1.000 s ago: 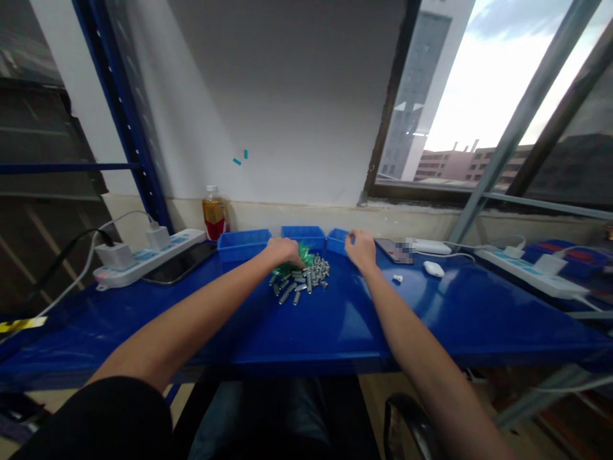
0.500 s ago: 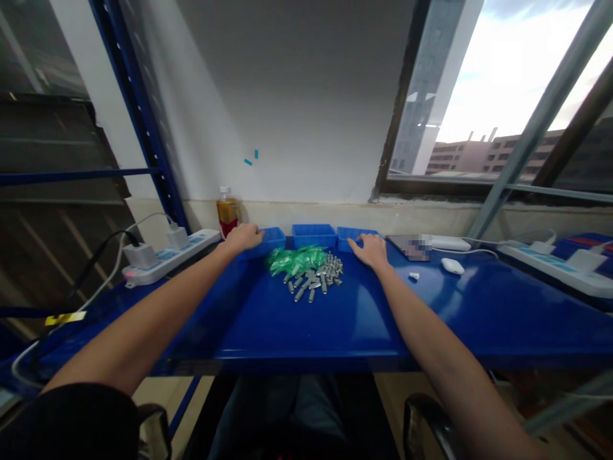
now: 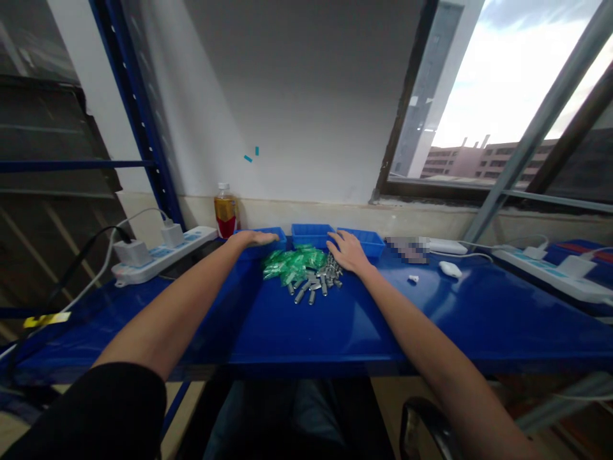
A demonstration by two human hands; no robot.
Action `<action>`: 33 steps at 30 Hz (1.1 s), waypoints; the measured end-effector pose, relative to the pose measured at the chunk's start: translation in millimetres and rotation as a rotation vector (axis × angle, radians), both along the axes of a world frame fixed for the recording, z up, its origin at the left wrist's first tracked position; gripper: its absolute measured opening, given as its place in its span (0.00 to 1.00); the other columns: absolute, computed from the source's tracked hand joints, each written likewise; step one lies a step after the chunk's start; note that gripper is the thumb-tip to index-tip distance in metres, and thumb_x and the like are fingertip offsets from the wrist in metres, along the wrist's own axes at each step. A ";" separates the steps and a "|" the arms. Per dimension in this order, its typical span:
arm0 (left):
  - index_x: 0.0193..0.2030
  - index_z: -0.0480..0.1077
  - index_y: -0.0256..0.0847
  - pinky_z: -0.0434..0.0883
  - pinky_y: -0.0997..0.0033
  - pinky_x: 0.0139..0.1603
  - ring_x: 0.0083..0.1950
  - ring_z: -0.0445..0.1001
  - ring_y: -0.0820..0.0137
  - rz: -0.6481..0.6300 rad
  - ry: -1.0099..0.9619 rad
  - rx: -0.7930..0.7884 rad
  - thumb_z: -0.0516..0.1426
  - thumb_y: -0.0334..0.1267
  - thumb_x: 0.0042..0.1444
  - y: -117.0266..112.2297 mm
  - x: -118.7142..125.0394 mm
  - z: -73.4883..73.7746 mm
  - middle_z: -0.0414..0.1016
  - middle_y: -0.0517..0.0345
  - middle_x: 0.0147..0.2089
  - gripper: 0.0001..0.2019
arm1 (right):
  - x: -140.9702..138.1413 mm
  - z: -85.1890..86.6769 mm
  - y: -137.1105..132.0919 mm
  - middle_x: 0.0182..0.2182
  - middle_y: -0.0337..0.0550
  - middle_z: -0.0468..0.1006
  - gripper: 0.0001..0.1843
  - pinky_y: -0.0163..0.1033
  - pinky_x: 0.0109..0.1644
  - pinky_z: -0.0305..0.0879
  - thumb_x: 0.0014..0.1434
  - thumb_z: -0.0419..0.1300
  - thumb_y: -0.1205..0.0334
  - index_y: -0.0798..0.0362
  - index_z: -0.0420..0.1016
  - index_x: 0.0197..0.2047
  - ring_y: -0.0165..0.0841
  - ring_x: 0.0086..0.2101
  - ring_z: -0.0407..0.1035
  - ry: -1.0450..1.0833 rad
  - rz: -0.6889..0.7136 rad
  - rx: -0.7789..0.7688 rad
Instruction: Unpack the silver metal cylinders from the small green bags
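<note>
Right fingers (image 3: 341, 240) spread beside silvery cylinders (image 3: 324, 285) and glossy green packets (image 3: 297, 260); left fingers (image 3: 267, 238) unclear in pose.

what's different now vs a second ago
The left hand has left the green packets and moved left to the left blue bin; whether it let anything go is not clear. The right hand has shifted left from the right blue bin to above the metal cylinders, fingers spread. The three bins and the bottle stayed put.
</note>
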State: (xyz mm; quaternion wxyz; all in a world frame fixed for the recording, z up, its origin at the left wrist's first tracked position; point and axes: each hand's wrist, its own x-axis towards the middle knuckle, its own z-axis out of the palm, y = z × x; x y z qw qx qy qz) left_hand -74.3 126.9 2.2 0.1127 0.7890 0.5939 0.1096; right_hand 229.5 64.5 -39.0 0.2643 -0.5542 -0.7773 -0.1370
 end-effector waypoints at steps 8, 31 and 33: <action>0.52 0.72 0.37 0.63 0.59 0.57 0.60 0.66 0.50 -0.039 0.096 -0.179 0.50 0.70 0.44 -8.4 23.3 13.8 0.67 0.40 0.61 0.41 | -4.9 0.6 -1.3 0.62 0.48 0.63 0.25 0.54 0.63 0.45 0.66 0.42 0.47 0.45 0.65 0.60 0.41 0.61 0.53 -0.075 0.008 -0.059; 0.39 0.73 0.40 0.67 0.73 0.40 0.42 0.74 0.65 -0.219 -0.081 -0.119 0.60 0.57 0.40 -28.5 -12.4 19.8 0.78 0.56 0.40 0.24 | -8.0 7.0 1.5 0.55 0.54 0.66 0.26 0.50 0.57 0.52 0.62 0.52 0.52 0.51 0.62 0.61 0.43 0.54 0.59 -0.056 -0.016 -0.066; 0.38 0.73 0.39 0.67 0.73 0.37 0.38 0.74 0.66 -0.208 -0.153 -0.070 0.58 0.58 0.45 -30.1 -13.6 18.5 0.77 0.56 0.37 0.23 | -8.4 8.4 0.1 0.55 0.54 0.66 0.26 0.50 0.56 0.53 0.62 0.52 0.52 0.51 0.62 0.61 0.43 0.54 0.58 -0.063 -0.016 -0.070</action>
